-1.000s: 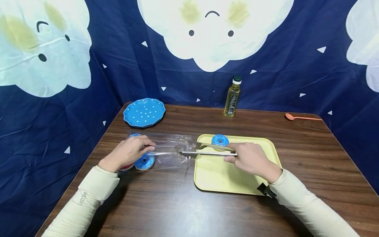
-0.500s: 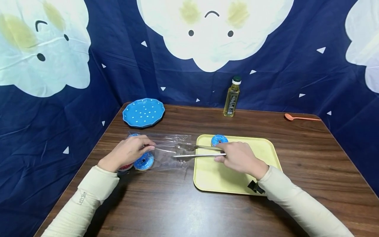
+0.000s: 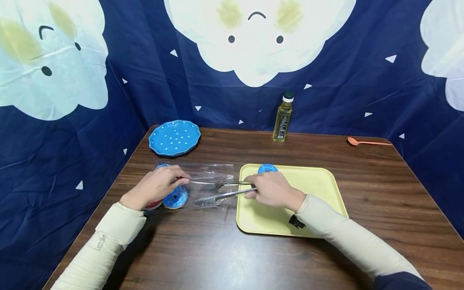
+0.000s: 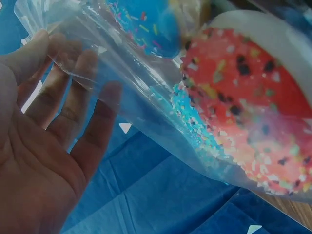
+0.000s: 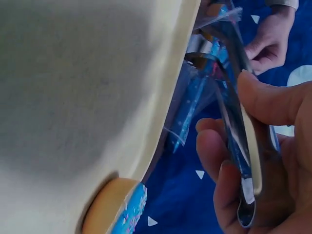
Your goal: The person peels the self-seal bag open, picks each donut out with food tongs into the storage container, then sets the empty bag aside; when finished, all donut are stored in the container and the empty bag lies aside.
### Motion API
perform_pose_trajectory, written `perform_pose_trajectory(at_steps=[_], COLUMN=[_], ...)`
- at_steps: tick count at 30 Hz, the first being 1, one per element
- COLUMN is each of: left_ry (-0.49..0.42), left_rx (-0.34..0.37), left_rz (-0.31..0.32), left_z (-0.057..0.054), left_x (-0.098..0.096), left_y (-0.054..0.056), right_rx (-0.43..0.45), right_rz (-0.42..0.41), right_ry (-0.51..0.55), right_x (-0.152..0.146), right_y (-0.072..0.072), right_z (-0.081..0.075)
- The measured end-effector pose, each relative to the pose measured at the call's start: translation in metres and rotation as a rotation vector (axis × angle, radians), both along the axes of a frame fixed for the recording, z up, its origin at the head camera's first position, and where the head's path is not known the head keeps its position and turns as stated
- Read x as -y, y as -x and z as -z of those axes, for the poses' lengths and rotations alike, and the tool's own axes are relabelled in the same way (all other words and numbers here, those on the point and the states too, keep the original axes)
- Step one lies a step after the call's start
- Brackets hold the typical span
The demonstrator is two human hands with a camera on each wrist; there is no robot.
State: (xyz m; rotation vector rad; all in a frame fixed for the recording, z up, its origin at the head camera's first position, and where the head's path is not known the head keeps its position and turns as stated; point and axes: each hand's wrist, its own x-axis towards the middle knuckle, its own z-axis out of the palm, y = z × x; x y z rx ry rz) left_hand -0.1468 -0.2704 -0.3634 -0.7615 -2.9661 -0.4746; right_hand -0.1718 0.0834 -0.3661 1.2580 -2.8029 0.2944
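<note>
My left hand (image 3: 157, 185) pinches the upper layer of a clear plastic bag (image 3: 221, 168), lifting it. A blue sprinkled donut (image 3: 175, 197), a red one (image 4: 239, 97) and another blue one (image 4: 151, 24) lie inside at the left end. In my right hand (image 3: 273, 190) is a pair of metal tongs (image 3: 226, 195), arms parted and pointing left. Their tips reach in at the bag's right end, short of the donuts, with nothing between them. A single blue donut (image 3: 267, 168) sits on the yellow tray (image 3: 261, 223), partly hidden behind my right hand.
A blue polka-dot plate (image 3: 174, 138) stands at the back left of the wooden table (image 3: 203, 253). An oil bottle (image 3: 282, 121) is upright at the back, and an orange spoon (image 3: 367, 142) lies at the back right.
My right hand has moved left with the tongs, pushing their tips further into the bag. The tong arms have spread slightly. My left hand keeps its hold on the bag.
</note>
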Motion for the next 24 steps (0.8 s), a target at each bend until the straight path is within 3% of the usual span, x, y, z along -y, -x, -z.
perform_pose_trajectory(at_steps=[16, 24], left_ry=[0.008, 0.002], left_rx=[-0.022, -0.043], left_rz=[0.004, 0.019], left_z=[0.000, 0.002], left_x=[-0.001, 0.000], left_y=[0.001, 0.001], right_rx=[0.117, 0.093], right_rz=[-0.059, -0.055], right_ry=[-0.019, 0.006], right_x=[0.033, 0.031], right_y=[0.032, 0.028], right_z=[0.012, 0.013])
